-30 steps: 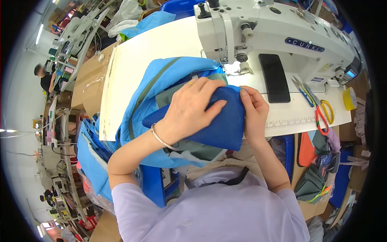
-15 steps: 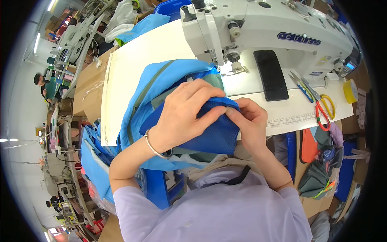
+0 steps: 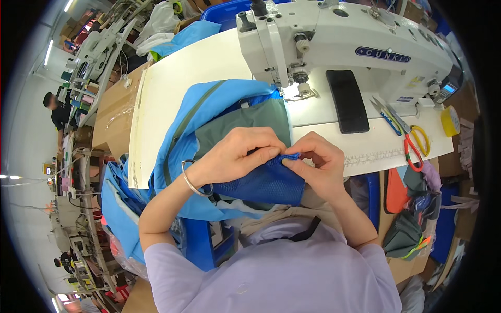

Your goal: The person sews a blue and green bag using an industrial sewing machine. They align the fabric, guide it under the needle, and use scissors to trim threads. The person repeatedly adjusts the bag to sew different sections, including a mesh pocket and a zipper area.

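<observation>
A long dark label (image 3: 383, 55) with pale lettering sits on the arm of the white sewing machine (image 3: 323, 39). A small lit screen (image 3: 450, 87) is at the machine's right end; what it shows is too small to read. A strip of ruler (image 3: 370, 156) with printed marks runs along the near edge of the pale surface (image 3: 182, 60).

The blue mesh cloth (image 3: 266, 183) lies in front of the person, below the needle area. Its bunched upper edge is pinched between the fingers of both hands: the left hand (image 3: 244, 154) grips it with thumb and forefinger, and the right hand (image 3: 317, 161) pinches it just beside them, tips close together. The rest of the mesh hangs below the fingers, toward the lap. Behind it lies green cloth (image 3: 245, 125), bordered on the left by light blue cloth (image 3: 195, 107) that reaches up to the machine's foot. A bracelet (image 3: 190, 180) circles the left wrist.

Right of the needle lie a black phone (image 3: 347, 101), scissors (image 3: 413, 143) with red and yellow handles, and a yellow tape roll (image 3: 450, 121).
</observation>
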A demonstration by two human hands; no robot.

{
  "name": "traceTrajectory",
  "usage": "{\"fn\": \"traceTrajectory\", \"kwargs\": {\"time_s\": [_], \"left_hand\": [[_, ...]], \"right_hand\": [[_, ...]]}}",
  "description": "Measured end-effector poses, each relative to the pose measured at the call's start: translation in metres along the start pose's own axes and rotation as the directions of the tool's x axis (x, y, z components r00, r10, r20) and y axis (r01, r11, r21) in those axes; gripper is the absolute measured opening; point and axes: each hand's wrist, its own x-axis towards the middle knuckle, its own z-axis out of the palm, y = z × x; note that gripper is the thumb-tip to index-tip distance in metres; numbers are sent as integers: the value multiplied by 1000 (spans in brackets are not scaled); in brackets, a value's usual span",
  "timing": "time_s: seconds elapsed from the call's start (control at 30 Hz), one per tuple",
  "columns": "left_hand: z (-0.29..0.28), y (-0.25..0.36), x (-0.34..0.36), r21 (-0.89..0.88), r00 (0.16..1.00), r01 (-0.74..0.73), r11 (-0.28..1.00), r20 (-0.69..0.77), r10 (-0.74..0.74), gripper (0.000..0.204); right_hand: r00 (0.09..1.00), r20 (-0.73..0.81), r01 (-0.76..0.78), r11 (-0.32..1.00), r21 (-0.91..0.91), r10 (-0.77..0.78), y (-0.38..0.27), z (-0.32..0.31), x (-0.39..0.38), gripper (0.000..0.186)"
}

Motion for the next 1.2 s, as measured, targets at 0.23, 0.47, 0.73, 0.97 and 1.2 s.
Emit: {"fn": "traceTrajectory", "kwargs": {"time_s": [0.23, 0.47, 0.73, 0.97, 1.2], "left_hand": [[14, 22, -6, 178, 978, 59, 982, -209, -21, 21], [18, 12, -11, -53, 959, 210, 976, -184, -217, 22], [10, 6, -20, -226, 924, 210, 951, -272, -268, 18], [-2, 4, -25, -409, 934, 220, 886, -173, -311, 21], [-9, -38, 20, 427, 888, 167, 889, -457, 52, 17]], "right_hand": [[974, -217, -42, 990, 131, 71, 4, 15, -2, 13], [968, -205, -90, 964, 251, 144, 5, 24, -7, 12], [974, -51, -217, 972, 88, 222, -3, 26, -7, 38], [892, 48, -441, 889, -125, 450, -14, 34, -12, 23], [939, 339, 87, 917, -389, 54, 6, 26, -14, 32]]}}
